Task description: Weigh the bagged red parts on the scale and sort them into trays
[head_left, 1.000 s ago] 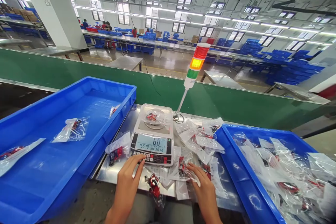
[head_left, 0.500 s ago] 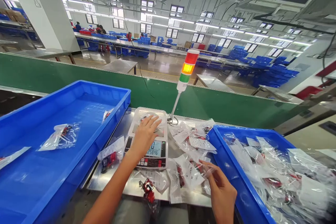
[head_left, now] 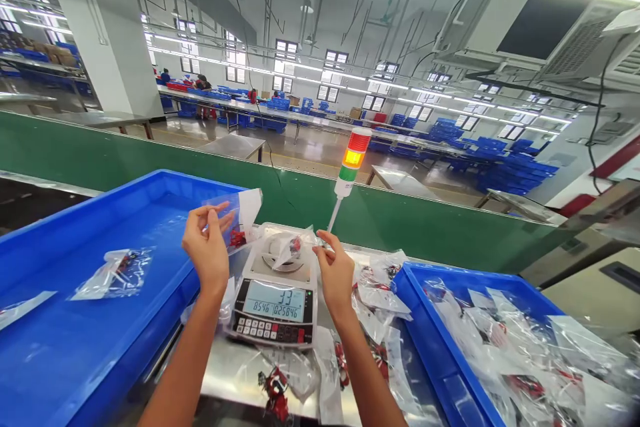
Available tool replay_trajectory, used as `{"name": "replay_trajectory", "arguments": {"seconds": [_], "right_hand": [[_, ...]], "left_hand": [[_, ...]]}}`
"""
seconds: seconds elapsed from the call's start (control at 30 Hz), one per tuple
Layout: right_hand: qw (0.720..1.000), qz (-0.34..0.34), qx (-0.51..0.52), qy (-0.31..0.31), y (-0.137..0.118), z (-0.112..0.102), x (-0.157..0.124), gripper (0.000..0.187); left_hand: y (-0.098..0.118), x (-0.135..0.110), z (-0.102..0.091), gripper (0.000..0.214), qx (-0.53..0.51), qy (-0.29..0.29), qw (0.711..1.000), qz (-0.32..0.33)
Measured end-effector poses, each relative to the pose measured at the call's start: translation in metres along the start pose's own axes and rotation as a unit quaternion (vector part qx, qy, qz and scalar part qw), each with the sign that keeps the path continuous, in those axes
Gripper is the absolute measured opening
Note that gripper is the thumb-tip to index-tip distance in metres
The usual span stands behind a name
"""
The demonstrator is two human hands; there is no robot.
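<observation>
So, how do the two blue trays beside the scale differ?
The left tray shows a couple of bags lying apart; the right tray is heaped with them. Much of the left tray's blue bottom shows, while bags hide most of the right tray's. Both are blue and hold partly see-through bags.

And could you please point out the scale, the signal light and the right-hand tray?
Scale (head_left: 275, 300): head view, on its display.
Signal light (head_left: 353, 159): head view, on its amber section.
Right-hand tray (head_left: 434, 347): head view, on its left wall.
</observation>
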State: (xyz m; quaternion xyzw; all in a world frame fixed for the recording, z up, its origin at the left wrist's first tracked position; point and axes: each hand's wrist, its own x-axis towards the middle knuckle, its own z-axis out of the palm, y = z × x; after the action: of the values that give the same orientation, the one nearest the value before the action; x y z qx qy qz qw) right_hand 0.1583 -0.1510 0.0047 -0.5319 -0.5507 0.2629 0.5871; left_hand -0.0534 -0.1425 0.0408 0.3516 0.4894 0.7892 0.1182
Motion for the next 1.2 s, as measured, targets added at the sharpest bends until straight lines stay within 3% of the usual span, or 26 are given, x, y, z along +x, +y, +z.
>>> {"name": "replay_trajectory", "arguments": {"seconds": [0.1, 0.17, 0.23, 0.33, 0.4, 0.47, 0.53, 0.6, 0.73, 0.93, 1.1, 1.2], "right_hand": [[1.000, 0.020, -0.010, -0.012, 0.008, -0.003, -0.018, 0.042], [0.998, 0.036, 0.027, -0.052, 0.008, -0.013, -0.034, 0.042], [0.988, 0.048, 0.095, -0.113, 0.006, -0.028, -0.050, 0.047], [0.963, 0.092, 0.169, -0.189, 0.006, -0.055, -0.071, 0.058], [0.952, 0.141, 0.163, -0.219, 0.013, -0.076, -0.084, 0.052], [0.951, 0.182, 0.144, -0.202, 0.026, -0.099, -0.095, 0.046], [0.957, 0.221, 0.126, -0.141, 0.044, -0.119, -0.102, 0.050], [0.958, 0.258, 0.103, -0.076, 0.065, -0.131, -0.104, 0.061], [0.961, 0.276, -0.011, -0.028, 0.100, -0.126, -0.099, 0.077], [0.960, 0.140, -0.218, -0.104, 0.114, -0.108, -0.095, 0.051], [0.958, 0.073, -0.278, -0.022, 0.118, -0.134, -0.066, 0.042], [0.958, 0.030, -0.284, -0.005, 0.126, -0.148, -0.038, 0.052]], "left_hand": [[0.019, -0.016, -0.012, 0.024, -0.030, -0.001, 0.999, -0.022], [0.033, -0.039, -0.014, 0.028, -0.039, -0.052, 0.996, -0.064], [0.046, -0.068, -0.013, 0.032, -0.048, -0.134, 0.981, -0.128], [0.059, -0.110, -0.011, 0.033, -0.072, -0.292, 0.928, -0.220], [0.058, -0.129, -0.015, 0.031, -0.066, -0.385, 0.888, -0.242], [0.048, -0.135, -0.026, 0.031, -0.024, -0.433, 0.871, -0.232], [0.031, -0.132, -0.043, 0.033, 0.033, -0.417, 0.882, -0.217], [0.015, -0.124, -0.062, 0.036, 0.079, -0.366, 0.901, -0.219], [0.001, -0.113, -0.089, 0.037, 0.131, -0.311, 0.915, -0.221], [0.005, -0.107, -0.083, 0.037, 0.201, -0.285, 0.924, -0.158], [0.002, -0.104, -0.078, 0.035, 0.222, -0.287, 0.924, -0.122], [0.000, -0.106, -0.077, 0.036, 0.224, -0.285, 0.925, -0.110]]}}
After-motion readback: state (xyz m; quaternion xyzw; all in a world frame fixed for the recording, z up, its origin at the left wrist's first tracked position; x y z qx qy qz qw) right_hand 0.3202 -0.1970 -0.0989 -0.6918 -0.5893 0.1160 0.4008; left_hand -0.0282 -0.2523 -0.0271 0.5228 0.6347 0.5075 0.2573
